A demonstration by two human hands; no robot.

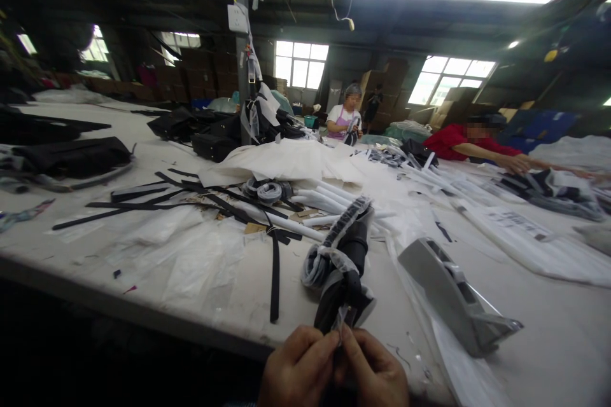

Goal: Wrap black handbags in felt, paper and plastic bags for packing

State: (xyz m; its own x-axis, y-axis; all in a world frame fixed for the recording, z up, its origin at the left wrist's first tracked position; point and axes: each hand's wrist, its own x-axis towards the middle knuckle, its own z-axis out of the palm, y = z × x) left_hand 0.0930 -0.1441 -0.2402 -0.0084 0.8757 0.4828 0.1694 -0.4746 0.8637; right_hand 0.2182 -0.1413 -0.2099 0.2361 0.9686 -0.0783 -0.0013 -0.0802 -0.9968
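Observation:
At the table's near edge my left hand (300,365) and my right hand (370,365) meet, fingertips pinched together. Between them is the near end of a black bag (329,308), with a bit of clear plastic wrap at the fingertips. The bag lies on the table, pointing away from me. A strap rolled up in clear plastic (316,267) rests on its left side, and a plastic-wrapped length (351,219) runs along its top. What exactly each fingertip grips is too small to make out fully.
A grey tape dispenser (453,296) stands to the right. Black strips (274,276), white tubes (305,229), white sheets (296,162) and clear bags (200,267) cover the table's middle. Black bags (214,140) are piled by a post (243,63). Two people (348,117) work across the table.

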